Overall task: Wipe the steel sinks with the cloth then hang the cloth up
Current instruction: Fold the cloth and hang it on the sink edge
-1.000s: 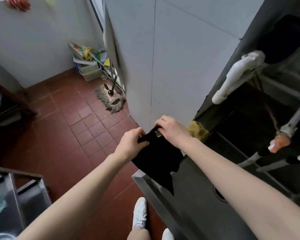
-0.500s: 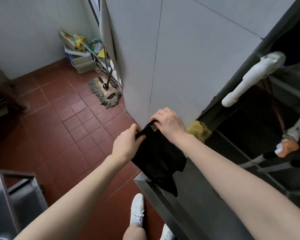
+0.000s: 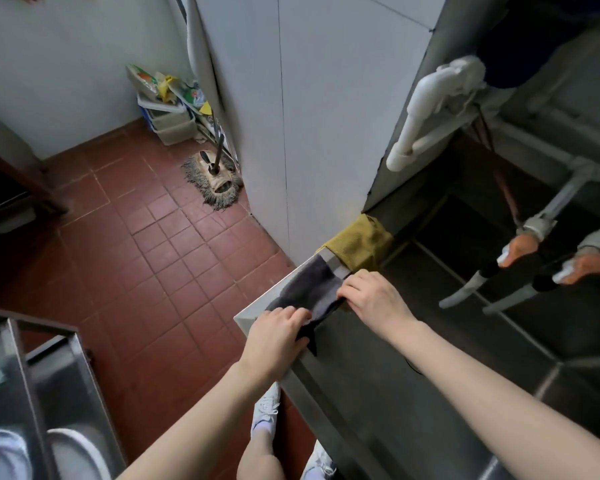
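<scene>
Two ends of the cloth [image 3: 309, 289] lie across the sink rim [image 3: 303, 396], left hand [image 3: 278, 337] curled on one, right hand [image 3: 374, 299] pinching the other, likely to hang it flat.

The left hand [image 3: 278, 336] and right hand [image 3: 373, 299] cover the near end of the dark cloth [image 3: 309, 289], so its edge there cannot be seen. The right forearm [image 3: 482, 375] hides nearly all of the drain [image 3: 414, 367] (only a dark sliver shows). The steel sink [image 3: 361, 420] runs off the right and near edges. Far left, the print on the packets [image 3: 146, 77] is too small to read.
</scene>
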Motion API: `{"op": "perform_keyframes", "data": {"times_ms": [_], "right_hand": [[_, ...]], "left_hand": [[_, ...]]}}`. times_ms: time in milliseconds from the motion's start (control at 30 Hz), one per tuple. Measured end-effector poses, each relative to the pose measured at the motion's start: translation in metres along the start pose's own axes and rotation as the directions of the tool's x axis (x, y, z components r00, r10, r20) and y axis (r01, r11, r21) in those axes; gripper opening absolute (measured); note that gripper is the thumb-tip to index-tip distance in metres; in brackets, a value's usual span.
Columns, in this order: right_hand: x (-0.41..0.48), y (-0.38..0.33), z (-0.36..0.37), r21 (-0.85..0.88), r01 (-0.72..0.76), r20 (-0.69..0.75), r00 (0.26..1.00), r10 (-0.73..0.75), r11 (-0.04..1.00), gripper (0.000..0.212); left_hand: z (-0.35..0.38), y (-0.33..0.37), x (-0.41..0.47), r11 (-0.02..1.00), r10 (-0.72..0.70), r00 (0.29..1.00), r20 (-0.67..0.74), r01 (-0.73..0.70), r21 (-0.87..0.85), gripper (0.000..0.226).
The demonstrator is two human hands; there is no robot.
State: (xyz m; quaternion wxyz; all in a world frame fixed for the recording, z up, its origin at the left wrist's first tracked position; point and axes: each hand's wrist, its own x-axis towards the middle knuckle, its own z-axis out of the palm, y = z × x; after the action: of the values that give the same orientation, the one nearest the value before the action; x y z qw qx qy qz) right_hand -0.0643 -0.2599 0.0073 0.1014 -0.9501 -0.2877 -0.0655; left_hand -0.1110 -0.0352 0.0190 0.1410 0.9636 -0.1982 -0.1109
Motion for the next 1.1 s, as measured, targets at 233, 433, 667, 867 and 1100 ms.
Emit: {"op": "perform_keyframes", "data": {"times_ms": [233,433,667,867,1100], "right_hand": [[-0.014,-0.001,0.026,0.144,-0.230,0.335,0.927,0.171,0.963,0.042],[0.015,0.000,0.021,0.161,-0.277,0.247,0.941,0.233,0.947,0.053],[0.051,-0.002,0.026,0.032,-0.236,0.246,0.944,0.221,0.971,0.032],[0.072,-0.011,0.026,-0.082,-0.237,0.120,0.962,0.246,0.968,0.029],[0.112,-0.019,0.028,-0.133,-0.323,0.029,0.944,0.329,0.937,0.023]], "left_hand": [[0.029,0.011,-0.006,0.984,-0.035,0.997,-0.068,0.046,0.172,0.030],[0.004,0.011,0.017,0.972,-0.235,0.970,-0.058,0.235,-0.003,0.027],[-0.004,-0.005,0.041,0.931,-0.358,0.934,0.015,0.355,0.090,0.027],[-0.011,-0.032,0.041,0.961,-0.275,0.960,0.048,0.274,0.028,0.022],[-0.025,-0.064,0.058,0.934,-0.257,0.966,0.006,0.250,-0.257,0.019]]}}
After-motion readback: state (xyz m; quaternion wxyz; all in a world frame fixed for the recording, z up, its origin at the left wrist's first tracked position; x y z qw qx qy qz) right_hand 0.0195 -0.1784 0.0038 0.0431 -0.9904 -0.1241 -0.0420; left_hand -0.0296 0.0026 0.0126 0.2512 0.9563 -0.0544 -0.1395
